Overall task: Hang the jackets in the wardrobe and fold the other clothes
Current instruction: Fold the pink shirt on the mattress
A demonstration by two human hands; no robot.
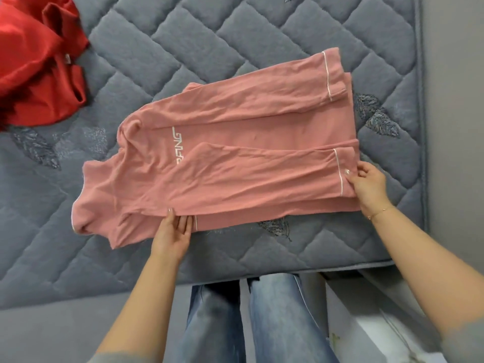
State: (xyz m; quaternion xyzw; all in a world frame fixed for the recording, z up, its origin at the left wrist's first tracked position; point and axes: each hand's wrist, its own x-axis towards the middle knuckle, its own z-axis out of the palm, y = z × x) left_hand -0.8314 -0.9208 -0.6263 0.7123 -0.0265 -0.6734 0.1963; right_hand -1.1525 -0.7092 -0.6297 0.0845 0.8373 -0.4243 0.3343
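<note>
Quilted grey mattress (235, 30), soft pink top (235, 158)

A: Place type?
B: Home, a bedroom. Bare grey quilted mattress (235, 30) with stitched leaf patterns fills most of the view, no sheet on it.
A: Other cues?
B: Clothes lying on it, a pink top (235, 142) spread flat and a red garment (34, 66) bunched at the far left corner. Grey floor (52, 334) beside the bed.
</note>
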